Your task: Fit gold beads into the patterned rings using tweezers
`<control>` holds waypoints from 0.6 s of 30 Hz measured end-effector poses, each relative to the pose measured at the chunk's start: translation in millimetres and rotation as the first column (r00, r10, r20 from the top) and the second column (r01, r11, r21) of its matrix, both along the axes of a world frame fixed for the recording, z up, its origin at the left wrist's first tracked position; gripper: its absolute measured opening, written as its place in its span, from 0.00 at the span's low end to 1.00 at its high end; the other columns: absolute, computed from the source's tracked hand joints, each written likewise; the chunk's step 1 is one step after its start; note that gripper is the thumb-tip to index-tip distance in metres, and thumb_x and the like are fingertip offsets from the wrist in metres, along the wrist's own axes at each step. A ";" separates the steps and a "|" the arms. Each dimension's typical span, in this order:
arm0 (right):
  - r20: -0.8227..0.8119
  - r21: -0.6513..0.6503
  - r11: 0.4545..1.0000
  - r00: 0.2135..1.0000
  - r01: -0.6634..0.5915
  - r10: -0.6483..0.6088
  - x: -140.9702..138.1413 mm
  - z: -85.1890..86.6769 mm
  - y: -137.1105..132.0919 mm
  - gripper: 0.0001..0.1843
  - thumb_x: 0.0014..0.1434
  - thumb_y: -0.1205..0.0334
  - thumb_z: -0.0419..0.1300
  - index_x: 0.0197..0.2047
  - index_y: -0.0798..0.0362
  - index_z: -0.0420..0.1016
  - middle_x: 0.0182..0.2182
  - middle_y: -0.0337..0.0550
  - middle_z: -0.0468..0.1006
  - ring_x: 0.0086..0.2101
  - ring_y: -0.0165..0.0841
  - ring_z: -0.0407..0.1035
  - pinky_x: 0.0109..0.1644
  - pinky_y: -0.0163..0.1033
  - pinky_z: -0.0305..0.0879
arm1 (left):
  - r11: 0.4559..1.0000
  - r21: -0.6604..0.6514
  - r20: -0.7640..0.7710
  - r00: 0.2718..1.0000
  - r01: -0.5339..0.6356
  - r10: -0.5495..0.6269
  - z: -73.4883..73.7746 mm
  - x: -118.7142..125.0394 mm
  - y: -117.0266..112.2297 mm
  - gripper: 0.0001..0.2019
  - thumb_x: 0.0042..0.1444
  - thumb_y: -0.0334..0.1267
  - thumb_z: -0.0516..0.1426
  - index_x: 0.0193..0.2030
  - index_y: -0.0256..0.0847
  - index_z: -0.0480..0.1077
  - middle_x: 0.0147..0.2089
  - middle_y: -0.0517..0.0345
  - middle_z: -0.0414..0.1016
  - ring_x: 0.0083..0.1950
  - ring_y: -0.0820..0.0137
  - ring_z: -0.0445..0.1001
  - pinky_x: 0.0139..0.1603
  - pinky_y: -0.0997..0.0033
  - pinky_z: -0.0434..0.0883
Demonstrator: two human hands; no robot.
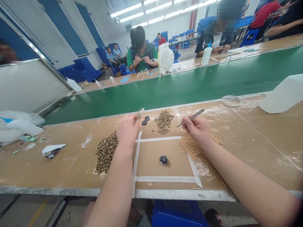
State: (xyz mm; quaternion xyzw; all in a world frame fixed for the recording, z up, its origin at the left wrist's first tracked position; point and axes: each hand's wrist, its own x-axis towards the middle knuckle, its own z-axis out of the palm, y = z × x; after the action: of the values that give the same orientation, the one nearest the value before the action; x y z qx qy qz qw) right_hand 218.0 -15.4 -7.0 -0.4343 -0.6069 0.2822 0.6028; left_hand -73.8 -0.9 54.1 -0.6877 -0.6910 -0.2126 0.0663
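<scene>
My right hand (197,127) grips a pair of metal tweezers (194,116), tips pointing left, above a heap of small tan beads (190,145). My left hand (127,127) is closed around a small silvery-white item (140,113) whose kind I cannot make out; its end sticks out past the fingers. Beside that hand lie two dark round discs (144,122). A pile of gold-coloured small parts (164,121) sits between my hands. Dark speckled small parts (107,153) are heaped by my left forearm. Inside a white tape frame (165,179) rests a round dark disc with a shiny face (163,160).
A green conveyor belt (146,91) runs behind the cardboard-covered table (78,176). At right stand a white translucent container (281,94) and a white ring (232,100). Plastic bags (21,124) and a crumpled wrapper (52,150) lie left. Co-workers sit across the belt near a fan (165,59).
</scene>
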 end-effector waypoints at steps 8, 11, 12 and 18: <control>0.124 0.071 0.997 0.992 0.006 -0.015 -0.1 4.4 -2.7 0.26 0.70 0.47 0.58 0.24 0.53 0.76 0.22 0.43 0.76 0.23 0.32 0.69 0.27 0.36 0.62 | 0.876 -0.435 -0.236 0.965 -0.207 0.111 3.1 -60.0 6.3 0.05 0.55 0.40 0.61 0.34 0.47 0.81 0.43 0.50 0.84 0.44 0.57 0.78 0.39 0.66 0.68; 0.121 0.053 0.998 0.993 -0.014 0.008 -0.7 5.6 -3.1 0.26 0.69 0.46 0.57 0.24 0.53 0.75 0.23 0.42 0.76 0.22 0.32 0.68 0.27 0.37 0.61 | 0.875 -0.443 -0.241 0.966 -0.198 0.097 -3.9 -61.0 7.5 0.06 0.56 0.42 0.62 0.35 0.47 0.81 0.43 0.49 0.84 0.45 0.57 0.79 0.41 0.65 0.70; 0.126 0.043 0.999 0.992 -0.017 0.011 -0.8 5.8 -3.6 0.26 0.69 0.45 0.57 0.24 0.52 0.74 0.23 0.42 0.76 0.22 0.32 0.68 0.27 0.37 0.60 | 0.875 -0.442 -0.242 0.966 -0.196 0.094 -5.3 -59.8 6.7 0.07 0.57 0.43 0.62 0.35 0.47 0.81 0.43 0.49 0.83 0.46 0.57 0.79 0.42 0.65 0.70; 0.201 -0.025 0.998 0.978 0.064 -0.057 2.5 0.4 -5.9 0.27 0.65 0.39 0.58 0.22 0.48 0.74 0.20 0.45 0.75 0.22 0.41 0.72 0.27 0.44 0.63 | 0.873 -0.443 -0.224 0.968 -0.202 0.111 -8.4 -50.8 -0.8 0.03 0.52 0.39 0.66 0.32 0.43 0.81 0.42 0.46 0.83 0.46 0.57 0.80 0.46 0.65 0.73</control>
State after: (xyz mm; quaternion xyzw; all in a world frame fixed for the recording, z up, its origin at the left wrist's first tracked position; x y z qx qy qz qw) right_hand 220.5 -21.3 -6.6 -0.4883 -0.6465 0.2281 0.5400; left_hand -124.5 -1.7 45.7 -0.6423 -0.7656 0.0313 -0.0163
